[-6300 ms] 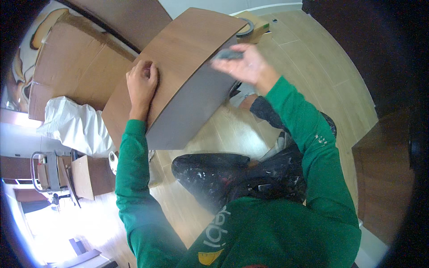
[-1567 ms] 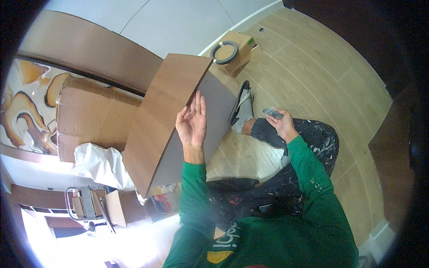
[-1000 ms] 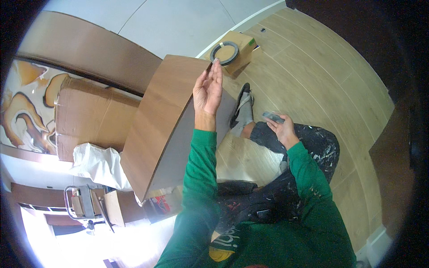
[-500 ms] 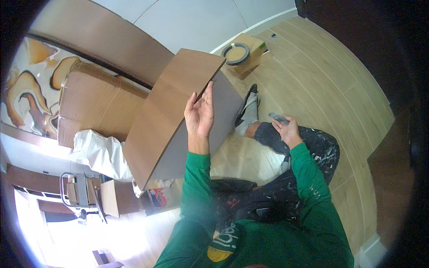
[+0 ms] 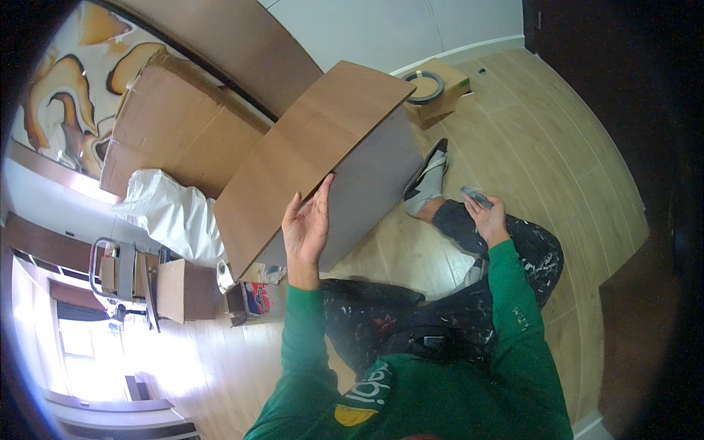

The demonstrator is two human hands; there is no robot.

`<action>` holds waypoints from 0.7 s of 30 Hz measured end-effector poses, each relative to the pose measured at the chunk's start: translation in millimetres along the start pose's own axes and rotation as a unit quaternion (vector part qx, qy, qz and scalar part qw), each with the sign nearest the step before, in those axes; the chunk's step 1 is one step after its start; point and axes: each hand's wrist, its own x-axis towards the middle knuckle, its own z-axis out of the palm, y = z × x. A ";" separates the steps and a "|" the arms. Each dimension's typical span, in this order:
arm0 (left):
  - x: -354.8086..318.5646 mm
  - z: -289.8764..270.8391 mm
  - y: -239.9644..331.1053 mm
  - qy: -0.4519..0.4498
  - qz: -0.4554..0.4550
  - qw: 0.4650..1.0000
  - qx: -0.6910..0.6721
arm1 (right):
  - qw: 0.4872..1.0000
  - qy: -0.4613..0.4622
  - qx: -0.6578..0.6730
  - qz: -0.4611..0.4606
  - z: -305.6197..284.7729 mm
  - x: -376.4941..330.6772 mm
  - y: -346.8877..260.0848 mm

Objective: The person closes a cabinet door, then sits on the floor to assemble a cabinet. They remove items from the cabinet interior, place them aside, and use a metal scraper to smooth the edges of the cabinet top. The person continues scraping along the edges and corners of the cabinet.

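A broad brown wood-look panel (image 5: 312, 136) tops a grey-sided piece (image 5: 374, 176) standing in front of me. My left hand (image 5: 306, 231) is stretched out palm up with its fingers straight, the fingertips touching the panel's near edge or just under it. Over my bent knee, my right hand (image 5: 490, 220) is closed around a small, flat, grey-green block (image 5: 477, 196); its exact kind is unclear. Part of the block is covered by my fingers. My legs, in paint-spotted dark trousers (image 5: 524, 249), are folded on the floor.
A roll of dark tape (image 5: 438, 88) lies on a small cardboard box (image 5: 455, 82) beyond the panel. At left are a large cardboard carton (image 5: 176, 121), a white sack (image 5: 172, 216), an open box (image 5: 192, 290) and a trolley (image 5: 126, 271). Wood-look planks (image 5: 557, 154) cover the floor.
My left hand has slid along the panel's edge toward me and to the left. The right hand still holds the block. The whole view has shifted slightly.
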 end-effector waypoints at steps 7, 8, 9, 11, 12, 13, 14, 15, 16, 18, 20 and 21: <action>-55.7 -2.6 24.7 0.009 0.069 0.998 -0.002 | 1.000 -0.005 0.001 0.003 -5.0 5.8 0.8; -59.5 -3.9 24.7 0.008 0.081 0.997 0.016 | 1.000 0.008 0.004 0.002 -5.5 6.0 0.8; -61.3 -5.4 23.6 0.009 0.101 0.994 0.035 | 1.000 0.000 0.004 0.006 -5.4 6.3 0.8; -57.9 -8.1 19.8 0.015 0.108 0.993 0.054 | 1.000 0.017 0.011 0.003 -4.6 6.2 0.7; -52.3 -8.9 17.2 0.021 0.099 0.993 0.053 | 1.000 0.002 0.003 0.004 -4.1 5.7 0.7; -46.7 -9.5 13.7 0.033 0.098 0.993 0.053 | 1.000 0.004 -0.002 0.002 -3.2 5.0 0.7; -38.5 -9.5 9.6 0.020 0.077 0.995 0.055 | 1.000 0.011 -0.005 -0.004 -2.5 4.4 0.7; -28.1 -10.3 3.8 0.014 0.061 0.996 0.058 | 1.000 0.013 -0.002 0.000 -1.5 3.9 0.6; -17.1 -10.9 -3.1 0.004 0.042 0.997 0.061 | 1.000 0.022 0.002 -0.001 -0.9 3.3 0.5; 8.3 -11.3 -19.0 0.003 0.026 0.997 0.074 | 1.000 0.020 0.012 -0.002 -0.1 2.8 0.2; 36.5 -9.8 -35.2 -0.010 -0.006 0.996 0.087 | 0.999 0.029 0.027 -0.001 -0.4 2.7 -0.3; 50.2 -8.6 -42.2 -0.012 -0.029 0.996 0.080 | 0.999 0.026 0.022 0.000 -0.9 2.9 -0.3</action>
